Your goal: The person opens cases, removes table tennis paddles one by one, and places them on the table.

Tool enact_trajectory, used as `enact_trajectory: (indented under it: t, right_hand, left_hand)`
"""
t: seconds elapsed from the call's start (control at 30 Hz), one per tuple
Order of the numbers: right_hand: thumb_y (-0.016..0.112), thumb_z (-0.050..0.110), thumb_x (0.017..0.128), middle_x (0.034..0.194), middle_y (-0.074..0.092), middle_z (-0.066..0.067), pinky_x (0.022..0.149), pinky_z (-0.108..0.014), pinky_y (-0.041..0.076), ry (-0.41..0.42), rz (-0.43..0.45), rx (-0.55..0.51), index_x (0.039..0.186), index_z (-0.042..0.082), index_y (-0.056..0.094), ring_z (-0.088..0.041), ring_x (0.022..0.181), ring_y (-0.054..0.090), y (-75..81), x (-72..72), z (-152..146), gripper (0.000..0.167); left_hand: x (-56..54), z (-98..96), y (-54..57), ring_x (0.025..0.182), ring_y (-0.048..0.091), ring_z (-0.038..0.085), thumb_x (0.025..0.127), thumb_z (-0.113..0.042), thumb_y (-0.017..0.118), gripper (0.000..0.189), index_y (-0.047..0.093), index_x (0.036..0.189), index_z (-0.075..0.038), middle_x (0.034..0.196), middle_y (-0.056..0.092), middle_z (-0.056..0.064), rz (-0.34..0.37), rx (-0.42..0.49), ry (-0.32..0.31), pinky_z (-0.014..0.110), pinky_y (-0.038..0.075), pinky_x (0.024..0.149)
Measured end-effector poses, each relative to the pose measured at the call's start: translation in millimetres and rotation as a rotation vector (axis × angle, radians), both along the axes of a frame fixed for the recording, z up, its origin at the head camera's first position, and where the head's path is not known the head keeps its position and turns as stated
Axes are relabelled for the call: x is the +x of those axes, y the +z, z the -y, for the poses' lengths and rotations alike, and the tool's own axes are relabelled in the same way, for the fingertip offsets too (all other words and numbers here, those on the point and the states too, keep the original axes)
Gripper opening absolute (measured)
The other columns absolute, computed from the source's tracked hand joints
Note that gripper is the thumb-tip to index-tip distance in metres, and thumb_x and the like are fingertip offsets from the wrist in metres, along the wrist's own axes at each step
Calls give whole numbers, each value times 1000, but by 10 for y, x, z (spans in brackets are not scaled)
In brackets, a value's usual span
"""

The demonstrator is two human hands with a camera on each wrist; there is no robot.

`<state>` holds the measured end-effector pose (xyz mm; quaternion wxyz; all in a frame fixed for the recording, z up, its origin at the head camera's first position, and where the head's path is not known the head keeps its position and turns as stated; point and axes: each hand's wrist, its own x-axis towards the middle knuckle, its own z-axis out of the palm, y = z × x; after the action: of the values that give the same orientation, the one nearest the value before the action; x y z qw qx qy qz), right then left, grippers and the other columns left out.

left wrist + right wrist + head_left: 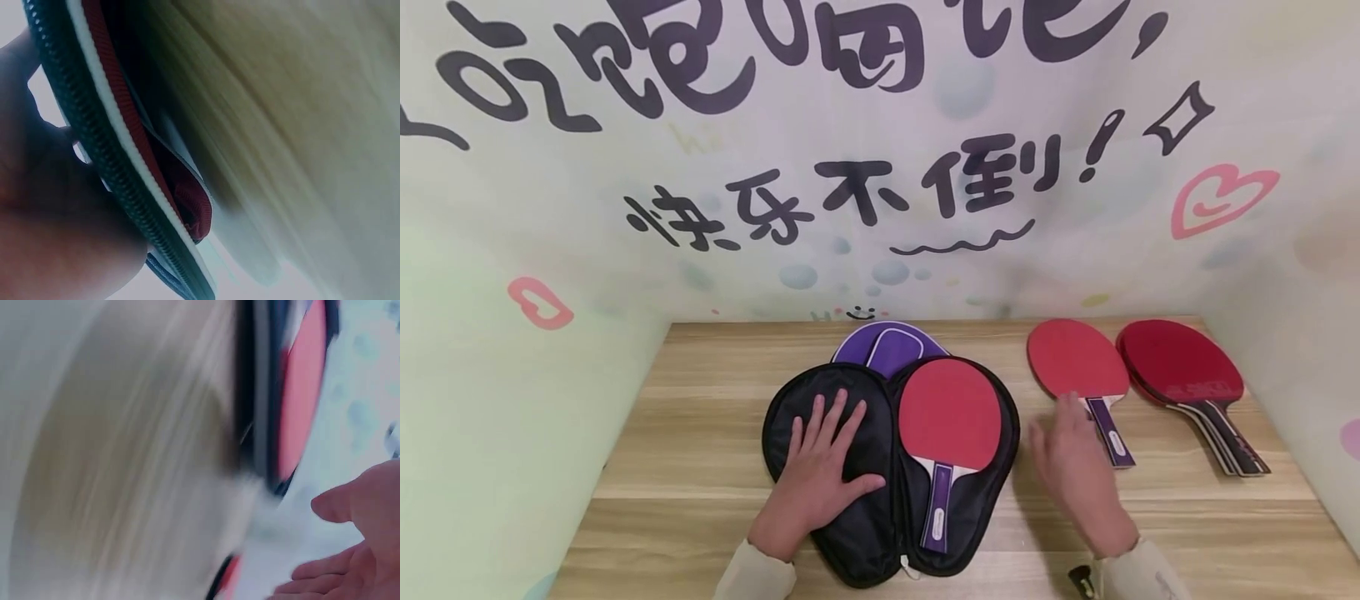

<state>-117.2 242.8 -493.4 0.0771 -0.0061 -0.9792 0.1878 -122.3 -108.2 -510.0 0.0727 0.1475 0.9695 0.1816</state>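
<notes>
A black zippered paddle case (pixel 857 533) lies unfolded on the table. My left hand (pixel 820 467) rests on its left half with fingers spread and straight. In the left wrist view, the case's zipper edge (pixel 103 137) passes beside that hand. The right half holds a red table tennis paddle (pixel 950 412), its purple handle pointing toward me. My right hand (pixel 1075 467), slightly blurred, is between the case and a second red paddle (pixel 1075 354), overlapping that paddle's lower edge in the head view. Nothing shows in the right palm (pixel 375 537) in the right wrist view.
At the far right lie stacked darker red paddles (pixel 1180 362) with black handles. Behind the case, a rounded purple piece (pixel 853 342) with white outlines is partly covered. A printed backdrop (pixel 760 283) borders the wooden table (pixel 715 400) at the back and sides.
</notes>
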Motion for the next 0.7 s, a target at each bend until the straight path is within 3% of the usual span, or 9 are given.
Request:
enact_trajectory:
  t: [0.17, 0.23, 0.33, 0.5, 0.7]
  right_hand:
    - [63, 35, 101, 145, 51, -36, 97, -58, 55, 81, -25, 32, 131, -14, 59, -51, 125, 59, 150, 240, 507, 58]
    - [64, 42, 99, 144, 55, -33, 99, -55, 55, 114, -26, 80, 123, -11, 66, -48, 125, 61, 159, 346, 682, 58]
    - [64, 51, 97, 144, 56, -31, 107, -51, 51, 157, 24, 157, 106, -9, 73, -45, 133, 57, 119, 496, 894, 62]
    - [61, 60, 93, 153, 46, -31, 116, -54, 43, 162, 141, 223, 86, -9, 70, -45, 144, 46, -31, 660, 1113, 70]
    - [65, 66, 88, 156, 40, -35, 116, -56, 42, 187, 121, 280, 104, -14, 69, -47, 146, 42, -193, 717, 1202, 82]
  left_hand:
    - [5, 6, -5, 161, -4, 36, 87, -75, 57, 98, 13, 165, -35, 175, 0, -1, -1, 2, -2, 70, 6, 125]
    - [9, 6, -5, 161, -4, 36, 87, -75, 57, 98, 13, 165, -34, 175, 0, -1, 0, 1, -1, 70, 6, 125]
    - [17, 2, 0, 161, -4, 37, 87, -75, 57, 98, 14, 165, -34, 175, 1, 0, -1, 4, 0, 70, 6, 125]
    - [21, -9, 6, 161, -4, 37, 87, -74, 58, 98, 14, 165, -33, 175, 1, 0, -11, 3, -4, 70, 6, 125]
    - [24, -17, 24, 161, -3, 37, 87, -73, 59, 98, 15, 165, -32, 175, 2, 1, -18, 5, 0, 71, 8, 124]
